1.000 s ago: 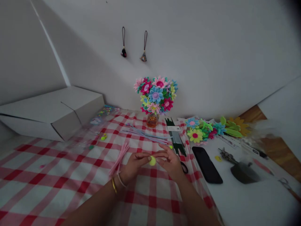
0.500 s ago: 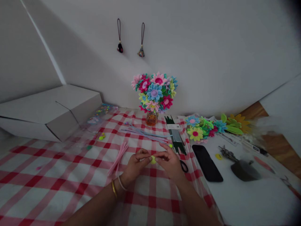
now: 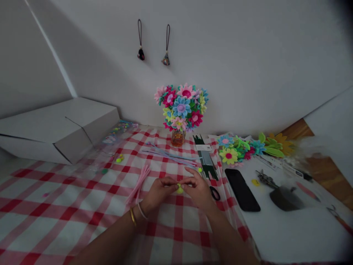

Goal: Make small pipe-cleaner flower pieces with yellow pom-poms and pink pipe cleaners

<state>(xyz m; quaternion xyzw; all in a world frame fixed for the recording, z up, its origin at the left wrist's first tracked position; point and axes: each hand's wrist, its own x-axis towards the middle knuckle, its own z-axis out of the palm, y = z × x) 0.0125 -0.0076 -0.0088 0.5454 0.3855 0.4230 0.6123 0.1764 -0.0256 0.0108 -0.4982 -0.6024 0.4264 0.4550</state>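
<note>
Left hand (image 3: 158, 192) and right hand (image 3: 199, 192) pinch a small yellow piece (image 3: 179, 190), possibly a pompom, from opposite sides, presumably to steady it.

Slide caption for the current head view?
Left hand and right hand hold a yellow piece before a vase of flowers.

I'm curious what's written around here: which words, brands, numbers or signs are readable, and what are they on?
No text is readable.
White label on the dark green pack: any print is too small.
Yellow tag-like piece beside the black phone: too blurred to tell.
Phone: dark, no lettering visible.
Yellow-green piece between left hand and right hand: no lettering visible.
</note>
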